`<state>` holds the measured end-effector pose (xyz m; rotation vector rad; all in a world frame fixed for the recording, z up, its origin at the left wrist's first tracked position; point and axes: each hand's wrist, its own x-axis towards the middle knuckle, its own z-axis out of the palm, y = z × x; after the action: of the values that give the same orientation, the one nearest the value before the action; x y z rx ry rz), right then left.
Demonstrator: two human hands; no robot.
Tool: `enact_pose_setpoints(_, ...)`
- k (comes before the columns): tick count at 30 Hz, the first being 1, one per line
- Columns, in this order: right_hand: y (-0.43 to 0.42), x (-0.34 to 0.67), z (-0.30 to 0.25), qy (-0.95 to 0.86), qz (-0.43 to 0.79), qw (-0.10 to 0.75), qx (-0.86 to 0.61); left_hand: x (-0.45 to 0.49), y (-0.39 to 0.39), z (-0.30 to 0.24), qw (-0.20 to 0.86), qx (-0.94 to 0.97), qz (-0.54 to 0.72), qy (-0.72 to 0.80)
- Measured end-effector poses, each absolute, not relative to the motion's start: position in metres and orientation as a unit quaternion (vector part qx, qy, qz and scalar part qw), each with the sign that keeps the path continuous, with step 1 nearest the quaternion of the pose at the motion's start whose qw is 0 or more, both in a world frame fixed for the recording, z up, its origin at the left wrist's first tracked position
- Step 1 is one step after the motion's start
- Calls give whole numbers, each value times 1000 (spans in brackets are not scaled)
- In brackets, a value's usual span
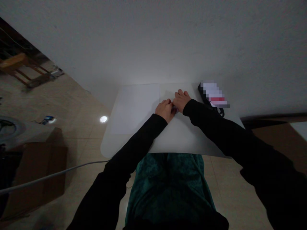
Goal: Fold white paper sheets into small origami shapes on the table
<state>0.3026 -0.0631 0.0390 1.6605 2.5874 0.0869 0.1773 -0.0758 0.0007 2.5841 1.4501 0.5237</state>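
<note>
While bunched on a thin white sheet (168,92) near the far edge of the pale surface (107,148): left hand (165,110), right hand (182,99), fingers (169,102) apparently clenched on something hidden; sheet probably light, floppy, best pinched at an edge.

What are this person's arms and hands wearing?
The left sleeve and right sleeve are long, plain black, and run down to the wrists. The left hand and right hand are bare, with no gloves or watch showing.
</note>
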Motion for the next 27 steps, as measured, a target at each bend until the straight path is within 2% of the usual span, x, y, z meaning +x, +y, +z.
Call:
enact_pose_setpoints(3,-74,301,46,825,40,53,562,177,-75,1,65,855,165,488)
enact_pose_setpoints(13,-65,316,47,802,-55,7,595,161,-64,4,169,839,233,461)
enact_pose_setpoints(18,-69,312,40,789,-14,-3,614,157,-67,14,136,829,273,469)
enact_pose_setpoints(21,-69,309,41,784,-11,0,621,149,-68,25,111,828,232,498)
enact_pose_setpoints(27,-66,308,43,778,-28,13,628,143,-64,63,123,757,56,639)
